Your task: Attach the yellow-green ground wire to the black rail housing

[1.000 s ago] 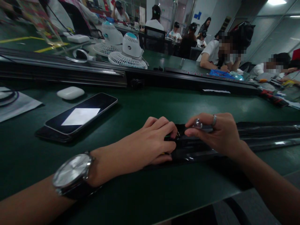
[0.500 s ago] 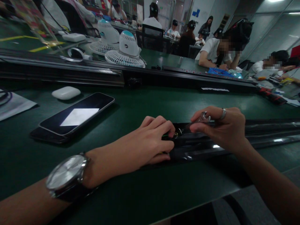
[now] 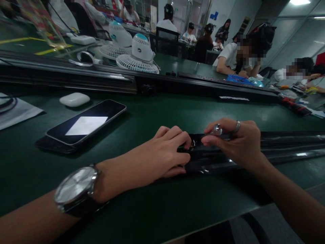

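Just inside the near edge of the green table (image 3: 152, 112), a long black rail (image 3: 279, 145) is laid flat. It runs from the middle of the view off to the right, so its left end is presented squarely between the two hands. That end is covered by the left hand (image 3: 165, 154). The fingers are curled over the top and the thumb is laid along the near side, so the rail is clasped and pressed onto the table, apparently to stop it sliding or twisting. A small brass-coloured fitting (image 3: 193, 144) is just seen at the fingertips, between the hands; what it is exactly cannot be told.

The right hand (image 3: 238, 144) is closed on a small silver wrench (image 3: 216, 129), which is pinched between thumb and forefinger with most of its shaft hidden under the fingers. Its shiny head is held just above the rail and turned toward the fitting, seemingly because little room is left there. A ring (image 3: 236, 126) is worn on this hand, and a wristwatch (image 3: 76, 189) on the left wrist.

A phone (image 3: 86, 123) and a white earbud case (image 3: 74, 99) are set well to the left, apart from the rail and out of the hands' way. Two small fans (image 3: 138, 56) are stood beyond the dark divider (image 3: 76, 79), and other people are seated at farther tables.
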The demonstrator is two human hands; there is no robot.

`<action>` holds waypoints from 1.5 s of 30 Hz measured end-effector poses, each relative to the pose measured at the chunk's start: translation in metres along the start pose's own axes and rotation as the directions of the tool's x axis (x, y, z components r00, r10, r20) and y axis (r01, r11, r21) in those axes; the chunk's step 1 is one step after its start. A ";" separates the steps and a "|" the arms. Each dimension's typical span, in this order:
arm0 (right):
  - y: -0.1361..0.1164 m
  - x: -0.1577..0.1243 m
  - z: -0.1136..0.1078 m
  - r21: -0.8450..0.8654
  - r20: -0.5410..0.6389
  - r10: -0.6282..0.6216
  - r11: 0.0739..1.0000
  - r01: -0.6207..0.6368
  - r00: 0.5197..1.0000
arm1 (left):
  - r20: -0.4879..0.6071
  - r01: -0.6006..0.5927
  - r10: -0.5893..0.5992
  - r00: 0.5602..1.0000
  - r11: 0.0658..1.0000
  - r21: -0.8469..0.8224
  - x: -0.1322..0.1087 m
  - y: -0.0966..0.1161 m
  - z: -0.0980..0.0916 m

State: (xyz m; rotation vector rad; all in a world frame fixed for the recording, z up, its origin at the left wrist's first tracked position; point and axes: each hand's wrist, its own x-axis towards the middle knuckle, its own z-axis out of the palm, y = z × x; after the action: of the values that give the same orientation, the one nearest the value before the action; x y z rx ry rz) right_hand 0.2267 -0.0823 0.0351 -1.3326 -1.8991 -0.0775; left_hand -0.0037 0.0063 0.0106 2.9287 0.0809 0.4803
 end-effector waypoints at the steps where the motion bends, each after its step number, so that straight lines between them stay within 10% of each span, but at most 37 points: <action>1: 0.000 0.000 0.000 -0.001 -0.001 -0.006 1.000 0.006 1.000 | 0.009 0.000 0.000 1.000 1.000 0.004 0.000 0.000 0.000; 22: -0.002 0.000 0.006 0.046 -0.016 -0.028 0.999 0.029 0.999 | 0.037 0.010 -0.011 0.999 1.000 0.025 0.001 0.000 0.000; 30: 0.010 0.003 -0.016 0.046 0.077 -0.234 0.972 0.231 0.969 | 0.023 -0.003 0.003 1.000 1.000 -0.001 0.000 -0.002 0.001; 45: 0.008 0.005 -0.017 -0.083 -0.025 -0.020 0.996 0.018 0.999 | -0.028 0.102 -0.105 0.994 0.990 -0.097 0.001 -0.006 -0.018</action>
State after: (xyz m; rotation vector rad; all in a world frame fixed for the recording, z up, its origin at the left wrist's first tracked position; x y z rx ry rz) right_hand 0.2425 -0.0828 0.0467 -1.3615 -1.9050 -0.1842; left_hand -0.0092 0.0150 0.0266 2.8067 0.2068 0.5026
